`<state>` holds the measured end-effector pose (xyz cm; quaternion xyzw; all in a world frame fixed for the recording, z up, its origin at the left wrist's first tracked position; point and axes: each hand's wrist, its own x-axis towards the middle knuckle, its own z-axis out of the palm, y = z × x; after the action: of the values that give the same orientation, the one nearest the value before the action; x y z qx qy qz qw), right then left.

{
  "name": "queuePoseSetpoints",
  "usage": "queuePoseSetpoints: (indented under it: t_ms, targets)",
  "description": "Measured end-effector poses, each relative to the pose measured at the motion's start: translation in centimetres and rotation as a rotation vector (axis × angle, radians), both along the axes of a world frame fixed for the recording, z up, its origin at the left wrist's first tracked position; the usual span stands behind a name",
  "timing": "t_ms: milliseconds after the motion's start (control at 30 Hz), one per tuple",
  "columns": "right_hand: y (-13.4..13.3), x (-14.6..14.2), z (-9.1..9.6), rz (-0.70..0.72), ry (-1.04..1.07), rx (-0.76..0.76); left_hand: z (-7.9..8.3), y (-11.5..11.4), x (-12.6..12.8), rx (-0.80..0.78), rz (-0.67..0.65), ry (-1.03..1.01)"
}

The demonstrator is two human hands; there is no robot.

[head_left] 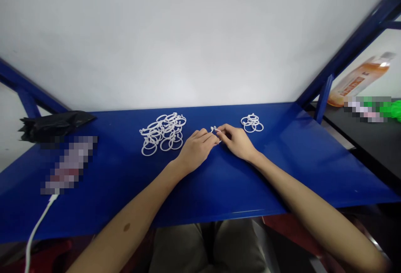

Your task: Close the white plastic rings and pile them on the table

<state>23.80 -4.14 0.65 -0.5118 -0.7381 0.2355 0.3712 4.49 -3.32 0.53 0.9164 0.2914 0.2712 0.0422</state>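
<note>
Ring [214,128] between the hands, mostly covered

Only a small white stretch of it showed at the fingertips; the rest lay behind the fingers, so its full outline could not be made out. On the left, an object [70,164] was pixelated past naming, and its cable [39,221] ran out of frame. Rings in the larger pile [163,132] overlapped too much to count.

The ring sat just above the table [225,189] or on it, cannot tell which, between the larger pile, near the left hand [199,147], and the smaller pile [251,121], beyond the right hand [237,141].

Left: palm down, fingers bent and together, thumb hidden; its hold could not be told. Right: curled, thumb and forefinger pinched on the ring. Both forearms angled inward.
</note>
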Motion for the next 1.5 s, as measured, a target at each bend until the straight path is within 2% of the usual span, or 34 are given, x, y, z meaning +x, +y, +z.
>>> queuePoseSetpoints:
  t_ms: [67,133,200,300,400,533,700,767,833,900,967,1033,1100,1167,1267,1367,1500]
  targets:
    - [-0.1,0.0,0.0,-0.010,0.032,0.007,0.0,-0.1,0.2,-0.066,0.025,-0.171]
    - [-0.1,0.2,0.2,0.011,0.039,0.005,-0.1,0.1,0.3,-0.179,0.111,-0.381]
    - [-0.1,0.4,0.3,0.057,0.034,-0.004,-0.3,0.4,0.4,-0.325,0.190,-0.508]
    - [-0.3,0.5,0.4,0.144,-0.001,0.012,-0.6,1.0,0.2,-0.535,0.186,-0.536]
    - [-0.5,0.3,0.5,0.197,-0.056,0.072,-0.8,1.2,-0.1,-0.646,0.145,-0.564]
    - [-1.0,0.1,0.8,0.232,-0.082,0.162,-0.6,1.0,-0.4,-0.644,0.134,-0.588]
    - [-1.2,0.1,0.8,0.304,-0.130,0.267,-0.5,0.9,-0.5,-0.545,0.171,-0.514]
    - [-1.0,0.1,0.5,0.310,-0.126,0.273,-0.5,1.1,-0.6,-0.462,0.180,-0.442]
    - [-0.5,0.2,0.1,0.286,-0.124,0.278,-0.6,1.6,-0.8,-0.306,0.202,-0.314]
    - [0.3,0.7,-0.2,0.212,-0.135,0.303,-0.6,2.3,-1.4,-0.112,0.277,-0.147]
    - [1.4,1.7,-0.4,0.059,-0.151,0.342,-0.8,3.1,-2.2,0.033,0.427,-0.016]
    - [2.5,3.5,-0.4,-0.173,-0.168,0.356,-1.1,3.7,-3.1,0.095,0.572,0.074]
    - [3.6,5.6,-0.5,-0.402,-0.169,0.326,-1.3,4.0,-3.6,0.105,0.646,0.156]
    - [4.5,7.6,-0.7,-0.571,-0.117,0.269,-1.4,4.0,-3.9,0.100,0.663,0.194]
    - [5.4,9.6,-1.3,-0.722,-0.031,0.159,-1.3,3.9,-3.8,0.082,0.622,0.184]
    - [5.8,10.3,-2.0,-0.780,-0.032,0.124,-1.1,3.7,-3.7,0.056,0.574,0.139]
    - [6.0,10.6,-2.4,-0.774,-0.092,0.114,-0.8,3.5,-3.4,0.044,0.527,0.058]
